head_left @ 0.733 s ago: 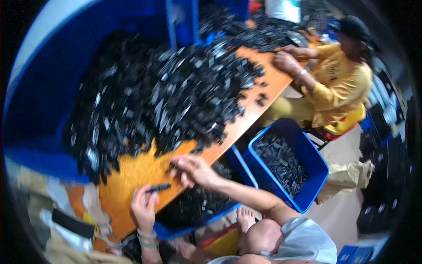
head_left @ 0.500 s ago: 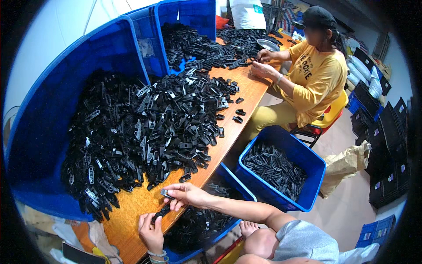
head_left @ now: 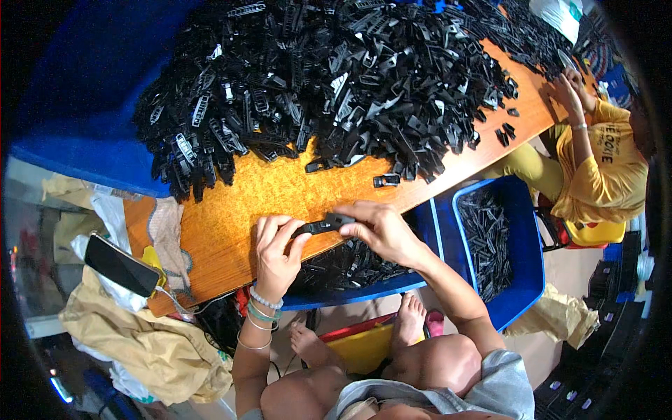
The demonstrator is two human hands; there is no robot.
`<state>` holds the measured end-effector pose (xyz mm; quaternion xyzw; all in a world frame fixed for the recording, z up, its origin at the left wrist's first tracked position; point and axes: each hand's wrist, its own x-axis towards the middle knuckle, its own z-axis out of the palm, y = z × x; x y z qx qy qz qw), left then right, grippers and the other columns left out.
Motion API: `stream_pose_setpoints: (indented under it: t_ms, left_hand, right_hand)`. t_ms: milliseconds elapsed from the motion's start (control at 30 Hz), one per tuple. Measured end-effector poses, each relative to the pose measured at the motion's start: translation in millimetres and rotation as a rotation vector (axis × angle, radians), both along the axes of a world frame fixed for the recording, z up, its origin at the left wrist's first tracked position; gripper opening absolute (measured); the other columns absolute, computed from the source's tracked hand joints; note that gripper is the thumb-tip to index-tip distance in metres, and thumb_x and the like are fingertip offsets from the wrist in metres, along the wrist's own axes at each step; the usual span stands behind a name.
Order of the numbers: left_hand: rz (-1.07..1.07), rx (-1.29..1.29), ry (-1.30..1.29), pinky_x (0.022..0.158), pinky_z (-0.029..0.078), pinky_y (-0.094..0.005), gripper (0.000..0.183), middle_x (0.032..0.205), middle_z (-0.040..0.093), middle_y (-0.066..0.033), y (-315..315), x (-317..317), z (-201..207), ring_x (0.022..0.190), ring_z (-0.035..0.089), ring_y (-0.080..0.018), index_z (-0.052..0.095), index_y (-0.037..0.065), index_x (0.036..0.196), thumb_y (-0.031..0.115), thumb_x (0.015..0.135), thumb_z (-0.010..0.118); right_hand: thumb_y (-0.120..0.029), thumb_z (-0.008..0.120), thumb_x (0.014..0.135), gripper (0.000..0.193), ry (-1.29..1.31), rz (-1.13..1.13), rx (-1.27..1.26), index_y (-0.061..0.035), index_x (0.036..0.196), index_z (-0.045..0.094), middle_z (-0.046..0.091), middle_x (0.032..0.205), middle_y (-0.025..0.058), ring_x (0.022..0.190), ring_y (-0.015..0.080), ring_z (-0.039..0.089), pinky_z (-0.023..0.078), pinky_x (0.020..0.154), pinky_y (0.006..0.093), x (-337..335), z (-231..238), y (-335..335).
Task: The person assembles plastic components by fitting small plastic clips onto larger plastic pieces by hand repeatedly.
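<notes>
Far L, a dark-screened phone (head_left: 121, 266) tilts by the end of a wooden table (head_left: 259, 185); a heap of blk plastic pcs (head_left: 315, 84) sprawls over the table's far side. At the near edge, a worker's L hand (head_left: 278, 250) pinches a blk strip (head_left: 313, 228) btwn thumb & fingers; its R end appears to touch a small blk clip (head_left: 341, 220), held narrow in the R hand's (head_left: 385, 231) fingertips. Farther R, a blue bin (head_left: 530, 245) holds more blk pcs; far R, a co-worker in yellow (head_left: 605, 175) sits, hands at the table.
</notes>
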<state>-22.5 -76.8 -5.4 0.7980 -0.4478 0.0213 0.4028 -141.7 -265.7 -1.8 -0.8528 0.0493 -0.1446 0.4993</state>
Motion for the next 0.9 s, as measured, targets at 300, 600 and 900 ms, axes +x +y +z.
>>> stream_pose_setpoints:
  t_ms: [300,600,900]
  left_hand:
    - [-0.055,-0.007,0.032,0.076,0.045,-0.0381,0.019,0.090,0.059,-0.0108,4.1,-4.2,-1.3,0.086,0.054,-0.0293,0.067,0.000,0.092,0.000,0.073,0.073]
    - [-0.100,-0.003,0.026,0.077,0.044,-0.0392,0.021,0.093,0.059,-0.0097,-2.3,-1.2,-4.3,0.086,0.053,-0.0290,0.064,0.001,0.095,0.002,0.076,0.072]
    - [-0.144,0.014,-0.020,0.076,0.045,-0.0384,0.019,0.091,0.059,-0.0111,-4.4,-0.1,3.2,0.086,0.054,-0.0298,0.065,-0.001,0.091,0.000,0.074,0.073]
  right_hand:
    - [-0.014,0.073,0.078,0.026,-0.030,0.047,-0.148,-0.0019,0.101,0.071,0.060,0.090,0.0100,0.089,0.0287,0.056,0.045,0.078,0.0368,-1.2,-3.6,-1.1]
    - [-0.010,0.071,0.079,0.021,-0.068,0.002,-0.105,-0.0011,0.098,0.070,0.059,0.092,0.0091,0.089,0.0281,0.054,0.044,0.079,0.0370,3.8,-7.0,4.4]
    - [-0.010,0.071,0.078,0.022,-0.067,0.046,-0.321,-0.0021,0.098,0.070,0.059,0.093,0.0069,0.089,0.0265,0.052,0.039,0.079,0.0369,7.2,0.7,2.6]
